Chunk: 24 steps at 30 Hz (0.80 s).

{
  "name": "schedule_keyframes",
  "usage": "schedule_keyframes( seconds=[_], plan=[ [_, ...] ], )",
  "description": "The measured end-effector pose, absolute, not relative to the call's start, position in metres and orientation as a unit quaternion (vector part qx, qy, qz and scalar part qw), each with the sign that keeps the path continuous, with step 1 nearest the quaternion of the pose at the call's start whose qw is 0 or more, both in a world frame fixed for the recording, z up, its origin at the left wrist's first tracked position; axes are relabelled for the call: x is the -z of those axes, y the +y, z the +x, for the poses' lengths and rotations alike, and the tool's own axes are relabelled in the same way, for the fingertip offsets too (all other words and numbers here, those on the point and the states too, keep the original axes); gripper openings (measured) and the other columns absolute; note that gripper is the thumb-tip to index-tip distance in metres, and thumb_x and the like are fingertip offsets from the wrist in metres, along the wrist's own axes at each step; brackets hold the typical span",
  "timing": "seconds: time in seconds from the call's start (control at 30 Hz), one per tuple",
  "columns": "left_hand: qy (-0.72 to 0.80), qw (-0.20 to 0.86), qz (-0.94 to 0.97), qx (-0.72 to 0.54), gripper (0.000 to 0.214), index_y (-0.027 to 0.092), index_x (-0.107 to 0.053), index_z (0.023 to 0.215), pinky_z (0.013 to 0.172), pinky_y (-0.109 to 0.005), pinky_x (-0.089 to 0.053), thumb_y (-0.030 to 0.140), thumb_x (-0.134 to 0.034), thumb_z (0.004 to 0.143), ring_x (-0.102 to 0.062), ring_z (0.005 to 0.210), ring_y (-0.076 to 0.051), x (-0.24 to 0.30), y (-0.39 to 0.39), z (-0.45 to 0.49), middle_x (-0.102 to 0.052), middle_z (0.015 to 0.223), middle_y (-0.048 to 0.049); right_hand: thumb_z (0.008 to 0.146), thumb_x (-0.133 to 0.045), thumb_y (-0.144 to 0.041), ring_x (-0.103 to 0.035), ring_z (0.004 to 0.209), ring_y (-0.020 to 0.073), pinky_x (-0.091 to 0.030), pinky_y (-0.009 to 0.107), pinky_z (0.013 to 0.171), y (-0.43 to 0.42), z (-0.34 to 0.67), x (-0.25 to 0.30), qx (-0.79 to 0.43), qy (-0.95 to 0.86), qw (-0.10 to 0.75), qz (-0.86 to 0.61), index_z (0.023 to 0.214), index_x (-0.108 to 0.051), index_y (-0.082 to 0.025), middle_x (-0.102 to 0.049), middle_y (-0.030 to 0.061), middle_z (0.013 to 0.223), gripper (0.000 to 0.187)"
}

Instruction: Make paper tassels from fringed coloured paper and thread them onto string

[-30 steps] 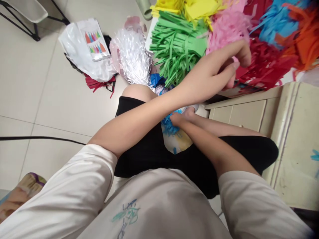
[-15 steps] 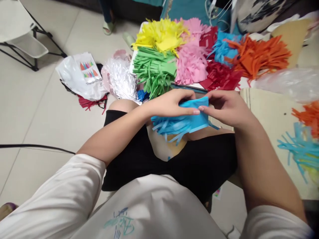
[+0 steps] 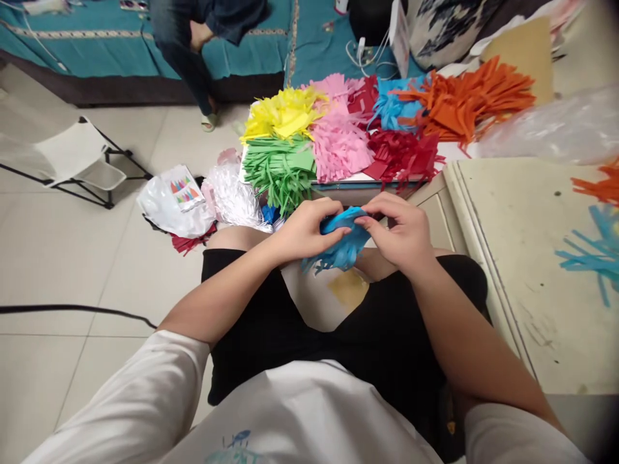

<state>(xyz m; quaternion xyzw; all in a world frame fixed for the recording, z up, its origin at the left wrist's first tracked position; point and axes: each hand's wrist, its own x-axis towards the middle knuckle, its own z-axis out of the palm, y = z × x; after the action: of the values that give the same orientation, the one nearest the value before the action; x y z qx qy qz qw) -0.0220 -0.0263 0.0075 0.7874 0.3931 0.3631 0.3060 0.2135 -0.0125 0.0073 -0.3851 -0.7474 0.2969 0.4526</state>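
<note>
Over my lap, both hands grip a blue tissue paper tassel (image 3: 344,248) with a fringed lower end. My left hand (image 3: 309,229) is closed round its left side, thumb lying across the front. The thumb and fingers of my right hand (image 3: 399,232) pinch the upper right edge. Just beyond my hands lie stacks of fringed tissue paper: green (image 3: 280,167), yellow (image 3: 285,113), pink (image 3: 341,148), dark red (image 3: 403,154), blue (image 3: 394,103) and orange (image 3: 474,103).
On the right is a cream cabinet top (image 3: 522,258) with loose blue fringe (image 3: 592,248) on it. Clear plastic (image 3: 546,132) lies behind. To the left on the floor are a white plastic bag (image 3: 169,209), shiny silver fringe (image 3: 236,193) and a folding stool (image 3: 72,151). Another person's leg (image 3: 181,58) shows by the sofa.
The blue tassel has been gathered and bunched between my hands; its flat upper part was spread out before. My view has tilted up, showing more of the sofa.
</note>
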Motion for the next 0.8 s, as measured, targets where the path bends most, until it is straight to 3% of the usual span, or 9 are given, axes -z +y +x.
schedule_keyframes(
  seconds=[0.4, 0.57, 0.7, 0.8],
  plan=[
    [0.409, 0.394, 0.747, -0.346, 0.049, 0.021, -0.049, 0.076, 0.067, -0.028, -0.035, 0.058, -0.075, 0.097, -0.043, 0.069, -0.012, -0.011, -0.025, -0.019, -0.046, 0.072, 0.0049, 0.103, -0.081, -0.048, -0.068, 0.080, 0.0227, -0.054, 0.038, 0.074, -0.013, 0.208, -0.005, -0.337, -0.733, 0.440, -0.395, 0.087, -0.087, -0.025, -0.076, 0.0068, 0.087, 0.029],
    [0.410, 0.425, 0.722, -0.361, 0.065, 0.020, -0.054, 0.078, 0.067, -0.028, -0.035, 0.077, -0.080, 0.091, -0.043, 0.071, -0.013, -0.011, -0.026, -0.016, -0.047, 0.073, 0.0042, 0.103, -0.080, -0.062, -0.065, 0.080, 0.0223, -0.053, 0.038, 0.077, -0.014, 0.204, -0.005, -0.377, -0.708, 0.438, -0.406, 0.082, -0.079, -0.023, -0.073, 0.0063, 0.085, 0.044],
    [0.389, 0.468, 0.709, -0.356, 0.071, 0.019, -0.056, 0.081, 0.070, -0.029, -0.038, 0.087, -0.064, 0.100, -0.047, 0.076, -0.015, -0.016, -0.026, -0.018, -0.050, 0.077, 0.0012, 0.098, -0.082, -0.070, -0.059, 0.075, 0.0201, -0.050, 0.036, 0.075, -0.012, 0.203, -0.004, -0.422, -0.682, 0.419, -0.425, 0.080, -0.074, -0.021, -0.066, 0.0037, 0.078, 0.052],
    [0.363, 0.506, 0.699, -0.352, 0.070, 0.019, -0.057, 0.082, 0.071, -0.029, -0.039, 0.086, -0.063, 0.102, -0.046, 0.076, -0.014, -0.016, -0.024, -0.022, -0.049, 0.078, 0.0012, 0.091, -0.087, -0.074, -0.053, 0.070, 0.0178, -0.045, 0.034, 0.069, -0.011, 0.205, -0.005, -0.482, -0.640, 0.415, -0.430, 0.079, -0.073, -0.021, -0.062, 0.0022, 0.074, 0.057]
  ],
)
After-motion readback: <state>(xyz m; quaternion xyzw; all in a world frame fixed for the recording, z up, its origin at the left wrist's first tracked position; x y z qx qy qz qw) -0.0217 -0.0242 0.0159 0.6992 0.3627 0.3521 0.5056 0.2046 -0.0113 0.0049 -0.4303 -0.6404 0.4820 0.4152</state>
